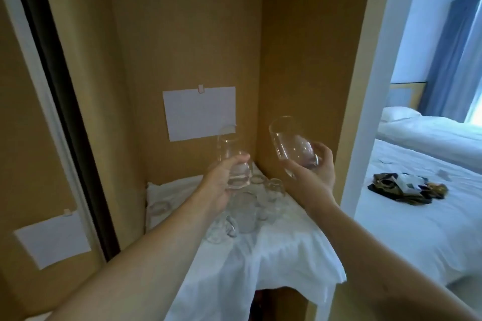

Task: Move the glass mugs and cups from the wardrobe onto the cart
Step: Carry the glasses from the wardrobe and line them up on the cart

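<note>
Left hand (219,185) and right hand (315,172) each wrapped round one clear glass (232,156), (289,143), lifted above more glasses (250,200) on the wardrobe shelf's white cloth (273,250); best carried slowly, upright, well apart.

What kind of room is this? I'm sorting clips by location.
Probably a hotel room: a made-up white bed beside blue curtains, and a wooden wardrobe whose cloth-covered shelf holds clear glasses, one more in each hand.
</note>
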{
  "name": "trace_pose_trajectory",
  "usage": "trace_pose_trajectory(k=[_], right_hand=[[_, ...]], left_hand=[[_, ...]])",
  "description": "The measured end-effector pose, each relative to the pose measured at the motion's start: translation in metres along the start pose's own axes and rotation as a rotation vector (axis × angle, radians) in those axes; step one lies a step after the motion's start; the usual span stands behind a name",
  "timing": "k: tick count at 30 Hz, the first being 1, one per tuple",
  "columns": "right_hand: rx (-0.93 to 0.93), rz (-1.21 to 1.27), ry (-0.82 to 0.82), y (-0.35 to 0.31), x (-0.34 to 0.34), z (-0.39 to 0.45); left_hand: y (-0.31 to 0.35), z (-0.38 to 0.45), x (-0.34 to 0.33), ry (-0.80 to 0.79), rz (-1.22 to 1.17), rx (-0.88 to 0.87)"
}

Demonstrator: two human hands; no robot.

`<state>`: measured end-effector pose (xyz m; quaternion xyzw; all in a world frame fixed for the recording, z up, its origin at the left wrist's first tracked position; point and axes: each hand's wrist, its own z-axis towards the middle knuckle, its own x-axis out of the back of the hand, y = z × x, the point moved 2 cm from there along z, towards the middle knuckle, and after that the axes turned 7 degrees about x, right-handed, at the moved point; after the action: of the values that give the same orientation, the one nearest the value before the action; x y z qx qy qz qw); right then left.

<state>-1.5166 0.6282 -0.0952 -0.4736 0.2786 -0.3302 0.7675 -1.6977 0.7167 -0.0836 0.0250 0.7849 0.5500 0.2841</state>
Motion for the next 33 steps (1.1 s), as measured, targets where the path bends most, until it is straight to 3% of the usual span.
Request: trace_pose_trajectory(k=[5, 10, 21, 33], right_hand=[[0.085, -0.025, 0.097, -0.013, 0.043, 0.004], [0.065, -0.018, 0.078, -0.016, 0.101, 0.023], [0.001, -0.002, 0.222, -0.004, 0.291, 0.04], [-0.162, -0.044, 0.323, 0.015, 0.508, 0.041]], left_hand=[[-0.006, -0.006, -0.045, 0.007, 0.035, -0.14], [-0.023, -0.008, -0.103, -0.089, 0.073, -0.1], [-0.126, -0.012, -0.272, -0.236, 0.32, -0.06], [-0.261, -0.022, -0.453, -0.454, 0.297, 0.271]])
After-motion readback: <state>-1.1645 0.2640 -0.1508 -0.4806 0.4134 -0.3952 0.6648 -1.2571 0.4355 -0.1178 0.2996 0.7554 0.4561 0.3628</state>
